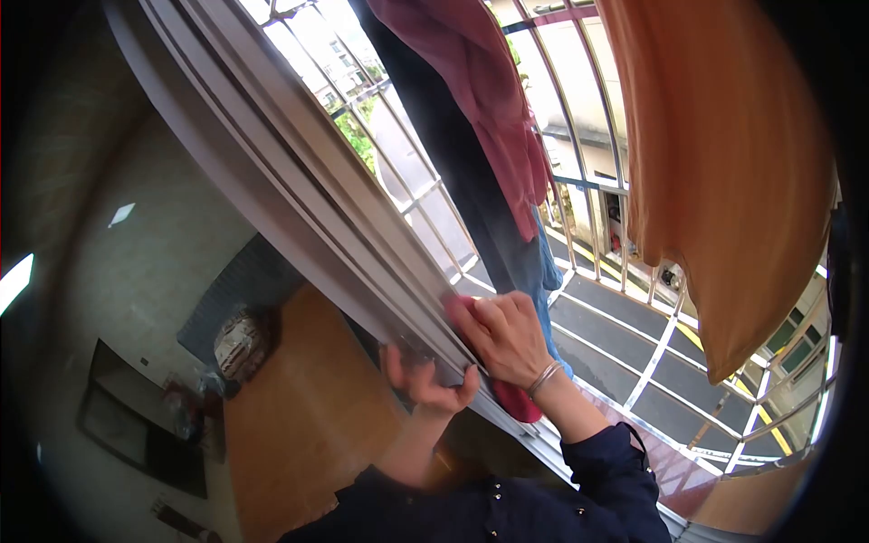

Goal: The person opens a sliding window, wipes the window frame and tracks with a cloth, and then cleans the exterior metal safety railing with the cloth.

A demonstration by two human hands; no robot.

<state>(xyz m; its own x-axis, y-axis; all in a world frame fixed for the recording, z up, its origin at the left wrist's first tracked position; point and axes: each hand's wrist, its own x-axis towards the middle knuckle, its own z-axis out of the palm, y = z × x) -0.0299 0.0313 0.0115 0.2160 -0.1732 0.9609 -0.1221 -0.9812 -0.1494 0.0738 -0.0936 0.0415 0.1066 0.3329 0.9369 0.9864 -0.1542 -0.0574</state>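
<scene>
My right hand (509,337), with a bracelet at its wrist, is closed on a red cloth (516,398) and presses it against the outer side of the window frame (362,237). Part of the cloth hangs below the fingers. My left hand (427,380) is at the inner side of the frame, palm up, its fingers apart and slightly curled, with nothing in it. The fingertips are near the frame's edge; whether they touch it is unclear.
Beyond the frame, a pink garment (480,109), a dark garment (453,154) and an orange cloth (724,181) hang before metal bars (661,348). Indoors, a wooden surface (299,407) lies at lower left, with a patterned bundle (243,346) beside it.
</scene>
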